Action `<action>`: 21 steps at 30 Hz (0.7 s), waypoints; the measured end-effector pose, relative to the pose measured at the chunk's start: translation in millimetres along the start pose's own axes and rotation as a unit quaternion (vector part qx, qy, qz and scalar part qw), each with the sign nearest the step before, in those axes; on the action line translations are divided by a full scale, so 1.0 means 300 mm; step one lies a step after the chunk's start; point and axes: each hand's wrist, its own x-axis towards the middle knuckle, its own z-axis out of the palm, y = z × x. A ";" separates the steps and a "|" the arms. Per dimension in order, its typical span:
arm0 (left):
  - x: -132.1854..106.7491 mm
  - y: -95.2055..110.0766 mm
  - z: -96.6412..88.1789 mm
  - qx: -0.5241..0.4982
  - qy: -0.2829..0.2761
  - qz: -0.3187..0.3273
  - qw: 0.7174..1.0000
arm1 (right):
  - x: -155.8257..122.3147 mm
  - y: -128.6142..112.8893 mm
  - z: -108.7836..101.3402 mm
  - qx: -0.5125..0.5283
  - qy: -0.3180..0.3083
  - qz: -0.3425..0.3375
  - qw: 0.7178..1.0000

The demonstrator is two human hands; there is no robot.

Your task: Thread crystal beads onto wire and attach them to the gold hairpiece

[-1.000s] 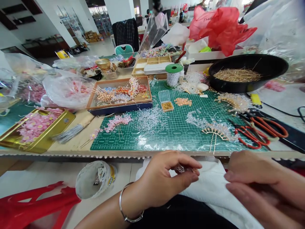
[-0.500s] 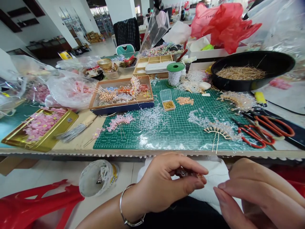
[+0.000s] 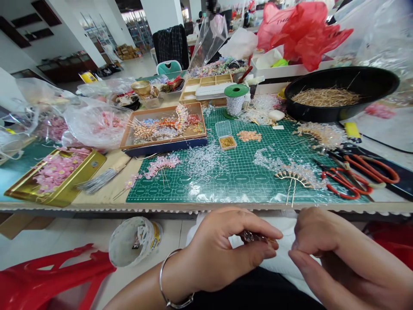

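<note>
My left hand [image 3: 226, 249], with a silver bangle at the wrist, pinches a small piece of dark, clear beadwork [image 3: 253, 237] between thumb and fingers. Most of that piece is hidden by the fingers. To its right, my right hand [image 3: 329, 245] is closed in a pinch, thumb against forefinger; what it holds, if anything, is too small to see. Both hands are over my lap, below the table edge. On the green cutting mat [image 3: 226, 189] beyond them lie a beaded hair comb [image 3: 295, 176], a pink flower hairpiece [image 3: 161, 165] and loose clear beads [image 3: 204, 161].
Red-handled pliers [image 3: 345, 185] lie at the mat's right edge. A black basin [image 3: 342, 110] of gold pins stands behind. Left are a gold tin [image 3: 93, 165] of pink flowers and a box [image 3: 164, 140] of hairpieces. A bucket [image 3: 127, 245] and red stool [image 3: 64, 275] stand below.
My right hand has turned, its knuckles rising and its fingers curling inward. The left hand keeps its grip on the beadwork, tilting it slightly.
</note>
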 end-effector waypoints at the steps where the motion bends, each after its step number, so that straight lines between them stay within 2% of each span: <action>1: 0.002 0.004 -0.002 0.016 -0.003 0.006 1.000 | 0.000 0.004 0.000 0.008 -0.004 0.013 1.000; 5: 0.008 0.018 -0.011 0.094 -0.031 0.040 0.994 | -0.003 0.013 0.002 0.024 -0.019 0.062 0.998; 9: 0.011 0.036 -0.024 0.184 -0.064 0.084 0.977 | 0.007 0.012 0.000 0.012 -0.038 0.060 0.997; 17: 0.019 0.078 -0.048 0.293 -0.134 0.068 0.944 | -0.002 0.015 -0.007 -0.033 -0.049 0.016 0.998; 21: 0.031 0.075 -0.044 0.281 -0.146 0.050 0.947 | -0.004 0.011 0.002 -0.052 -0.061 0.019 0.997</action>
